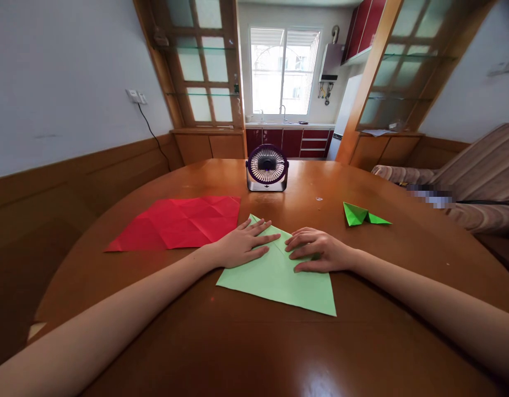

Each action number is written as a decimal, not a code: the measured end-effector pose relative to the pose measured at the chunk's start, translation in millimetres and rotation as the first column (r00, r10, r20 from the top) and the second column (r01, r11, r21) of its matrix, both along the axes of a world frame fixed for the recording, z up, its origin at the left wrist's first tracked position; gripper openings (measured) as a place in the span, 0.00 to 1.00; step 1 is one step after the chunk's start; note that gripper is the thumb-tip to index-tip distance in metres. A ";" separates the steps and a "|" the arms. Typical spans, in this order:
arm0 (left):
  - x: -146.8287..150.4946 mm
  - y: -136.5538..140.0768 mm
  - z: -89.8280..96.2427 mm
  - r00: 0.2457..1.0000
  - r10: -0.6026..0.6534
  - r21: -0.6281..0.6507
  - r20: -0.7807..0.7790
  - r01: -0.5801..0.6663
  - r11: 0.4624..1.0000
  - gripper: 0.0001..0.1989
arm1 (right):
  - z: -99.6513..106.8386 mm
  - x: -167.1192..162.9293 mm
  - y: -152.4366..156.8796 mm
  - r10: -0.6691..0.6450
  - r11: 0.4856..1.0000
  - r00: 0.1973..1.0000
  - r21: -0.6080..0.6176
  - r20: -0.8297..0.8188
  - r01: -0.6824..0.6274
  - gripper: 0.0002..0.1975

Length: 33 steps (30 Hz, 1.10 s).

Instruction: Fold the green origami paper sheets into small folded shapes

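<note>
A pale green sheet of paper (pixel 275 284) lies on the table in front of me, with a crease running down from its upper part. On its upper left side rests my left hand (pixel 248 242), flat with the fingers spread. My right hand (pixel 312 251) touches the paper's right side, its fingers slightly bent and apart. Neither hand grips anything. Left of the paper is a creased red sheet of paper (pixel 184 223), its right end close to my left fingers. A small folded bright green paper piece (pixel 357 215) stands to the right, beyond my right hand.
The brown wooden table (pixel 188 353) has a rounded edge. A small dark fan (pixel 266 168) stands at its far side. A tiny white scrap (pixel 319 199) lies right of the fan. At the right is a striped armchair (pixel 477 165).
</note>
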State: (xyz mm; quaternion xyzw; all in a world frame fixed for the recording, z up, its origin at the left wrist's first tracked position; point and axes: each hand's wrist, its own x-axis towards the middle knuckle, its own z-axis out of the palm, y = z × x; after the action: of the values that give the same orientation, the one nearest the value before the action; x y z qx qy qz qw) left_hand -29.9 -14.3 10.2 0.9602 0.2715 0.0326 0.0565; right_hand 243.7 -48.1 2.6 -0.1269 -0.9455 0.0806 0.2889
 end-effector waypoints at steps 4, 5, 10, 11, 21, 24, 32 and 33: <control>-1.4 0.7 -0.6 1.000 -0.008 -0.007 0.022 0.008 1.000 0.25 | -0.2 -1.1 -1.1 -0.010 1.000 1.000 0.007 0.012 0.010 0.11; -1.7 0.8 -0.6 1.000 -0.010 -0.009 0.024 0.011 1.000 0.25 | -0.2 -1.3 -1.3 -0.006 1.000 1.000 0.004 0.009 0.006 0.11; -2.0 1.4 0.0 1.000 0.000 -0.019 0.020 0.001 1.000 0.26 | 1.0 -2.9 -2.1 0.021 0.999 1.000 -0.040 -0.021 -0.022 0.10; -2.0 1.7 -0.1 1.000 0.005 -0.018 0.015 -0.005 1.000 0.27 | 1.2 -3.1 -2.2 0.022 0.999 1.000 -0.047 -0.021 -0.023 0.10; -1.5 7.1 -2.5 0.996 0.088 0.032 -0.016 -0.087 0.996 0.30 | 0.6 -2.9 -1.8 0.025 0.998 0.999 -0.065 -0.028 -0.027 0.09; -1.0 7.9 -2.7 0.994 0.110 0.034 -0.022 -0.110 0.993 0.31 | 0.8 -2.8 -2.1 0.019 0.997 1.000 -0.074 -0.019 -0.020 0.09; 2.0 17.4 -4.0 0.971 0.235 0.004 -0.038 -0.235 0.972 0.36 | -0.6 -2.4 -2.2 0.018 0.996 0.999 -0.083 -0.033 -0.020 0.09; 2.2 19.0 -4.4 0.969 0.245 0.001 -0.042 -0.245 0.970 0.37 | -0.6 -2.4 -2.2 0.017 0.996 0.999 -0.084 -0.035 -0.020 0.09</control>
State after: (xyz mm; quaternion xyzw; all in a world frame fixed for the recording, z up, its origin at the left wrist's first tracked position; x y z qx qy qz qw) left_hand -27.7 4.7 5.9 0.9197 0.3891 0.0189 0.0483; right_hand 241.3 -50.3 2.0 -0.1289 -0.9373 0.1252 0.2987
